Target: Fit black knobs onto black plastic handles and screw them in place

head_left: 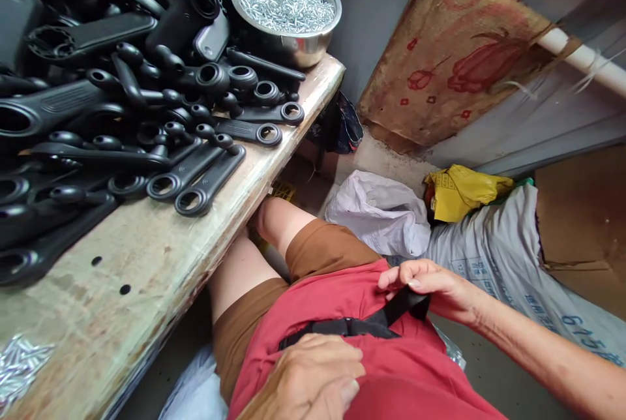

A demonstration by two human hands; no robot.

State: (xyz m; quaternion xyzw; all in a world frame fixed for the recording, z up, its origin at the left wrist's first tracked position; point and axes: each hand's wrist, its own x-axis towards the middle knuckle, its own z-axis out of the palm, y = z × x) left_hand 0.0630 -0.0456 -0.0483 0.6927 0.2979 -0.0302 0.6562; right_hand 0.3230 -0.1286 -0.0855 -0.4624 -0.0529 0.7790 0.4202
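Note:
A black strap (323, 327) with a buckle runs across the red shirt (401, 368) at my waist. My right hand (433, 286) is closed on the strap's loose end, pinched between thumb and fingers and lifted off the shirt. Just below the buckle, my left hand (313, 374) lies against the shirt with its fingers curled together. What those fingers hold, if anything, is hidden.
On the worn workbench (161, 270) to the left lie many black plastic crank arms (210, 179). A metal bowl of rivets (286, 9) stands at its far corner; loose rivets (22, 368) lie nearer. White sacks (376, 211), a yellow bag (462, 192) and a cardboard box (581, 211) stand right.

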